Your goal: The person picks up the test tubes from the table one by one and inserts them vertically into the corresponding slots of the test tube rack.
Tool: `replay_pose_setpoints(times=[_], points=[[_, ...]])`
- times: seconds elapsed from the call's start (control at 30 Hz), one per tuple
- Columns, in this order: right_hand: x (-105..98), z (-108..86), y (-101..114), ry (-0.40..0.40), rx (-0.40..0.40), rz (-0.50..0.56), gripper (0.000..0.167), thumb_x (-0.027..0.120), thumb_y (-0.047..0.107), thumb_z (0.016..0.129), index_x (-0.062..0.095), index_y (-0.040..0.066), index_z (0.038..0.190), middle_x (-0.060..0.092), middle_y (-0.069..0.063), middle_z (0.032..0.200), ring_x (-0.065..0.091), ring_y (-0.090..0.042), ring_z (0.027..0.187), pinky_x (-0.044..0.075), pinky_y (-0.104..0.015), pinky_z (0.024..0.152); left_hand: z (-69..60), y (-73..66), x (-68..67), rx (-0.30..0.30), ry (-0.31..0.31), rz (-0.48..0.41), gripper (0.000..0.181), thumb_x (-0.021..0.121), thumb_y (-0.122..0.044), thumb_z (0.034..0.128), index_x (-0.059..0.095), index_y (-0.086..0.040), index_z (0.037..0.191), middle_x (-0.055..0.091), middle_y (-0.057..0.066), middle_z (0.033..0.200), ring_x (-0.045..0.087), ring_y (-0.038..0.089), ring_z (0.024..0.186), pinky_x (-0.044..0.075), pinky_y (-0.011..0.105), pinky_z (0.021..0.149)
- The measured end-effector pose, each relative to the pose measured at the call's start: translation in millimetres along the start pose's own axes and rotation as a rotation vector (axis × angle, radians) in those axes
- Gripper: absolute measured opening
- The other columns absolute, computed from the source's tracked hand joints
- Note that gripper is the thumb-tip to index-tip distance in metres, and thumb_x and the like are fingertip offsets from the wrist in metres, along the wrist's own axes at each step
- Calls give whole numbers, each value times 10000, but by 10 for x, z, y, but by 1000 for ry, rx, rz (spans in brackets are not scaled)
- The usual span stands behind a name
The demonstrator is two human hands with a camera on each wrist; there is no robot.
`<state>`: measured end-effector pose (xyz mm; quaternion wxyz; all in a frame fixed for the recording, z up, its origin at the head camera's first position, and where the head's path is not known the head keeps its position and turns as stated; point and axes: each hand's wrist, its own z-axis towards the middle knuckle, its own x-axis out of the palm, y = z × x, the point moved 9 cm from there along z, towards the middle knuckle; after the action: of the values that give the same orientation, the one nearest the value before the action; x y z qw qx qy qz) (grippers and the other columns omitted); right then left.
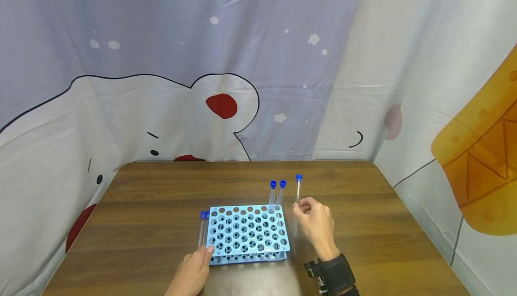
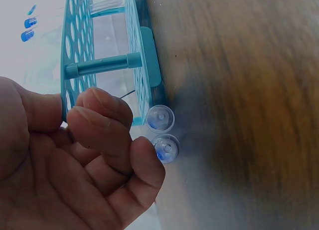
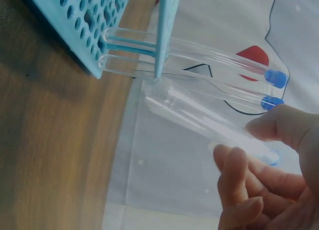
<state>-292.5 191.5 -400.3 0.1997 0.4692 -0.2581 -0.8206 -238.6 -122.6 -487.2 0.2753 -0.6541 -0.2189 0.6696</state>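
Honestly, the right fingers (image 1: 308, 202) have a tube (image 1: 298, 192) pinched near-upright, just right of the rack (image 1: 258, 252) the left fingers (image 2: 101, 132) grip.

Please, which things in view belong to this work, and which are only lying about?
Belong to the work:
- blue rack
- two capped tubes in it
- held tube in the right hand
- probably, two tubes beside it, left

Only around:
- printed curtain
- black wristband, worn

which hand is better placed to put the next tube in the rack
Right, probably: the right hand pinches a capped tube upright beside the rack, near its two standing tubes. The left hand grips the rack's near left corner, so it seems better suited to steadying.
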Motion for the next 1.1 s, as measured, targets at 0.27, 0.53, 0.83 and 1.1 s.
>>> replay_pose_setpoints(times=[0.27,0.53,0.83,1.1], points=[[-105,-14,128,-100,-120,135,108,704,170,777,672,69,799,630,29,657,564,-68,564,460,-244,540,-2,4,9,-2,10,3,366,375,-352,988,464,-114,726,446,34,600,466,199,567,396,404,555],[-112,-33,145,-129,-161,189,91,710,135,777,673,60,812,650,16,668,592,-77,577,496,-287,545,3,5,9,-6,12,9,367,374,-352,988,472,-109,730,453,37,608,469,201,571,393,407,557],[-123,-34,190,-140,-203,197,109,720,131,774,676,46,825,659,4,681,600,-76,585,495,-253,554,5,37,10,-19,22,12,389,366,-379,986,500,-94,757,533,70,673,578,277,661,425,462,596],[-112,-49,337,-171,-270,230,97,720,108,767,671,40,816,663,-3,691,596,-70,572,492,-235,536,9,51,49,-40,64,12,445,320,-423,987,519,-73,798,511,44,672,543,229,643,421,441,591]])
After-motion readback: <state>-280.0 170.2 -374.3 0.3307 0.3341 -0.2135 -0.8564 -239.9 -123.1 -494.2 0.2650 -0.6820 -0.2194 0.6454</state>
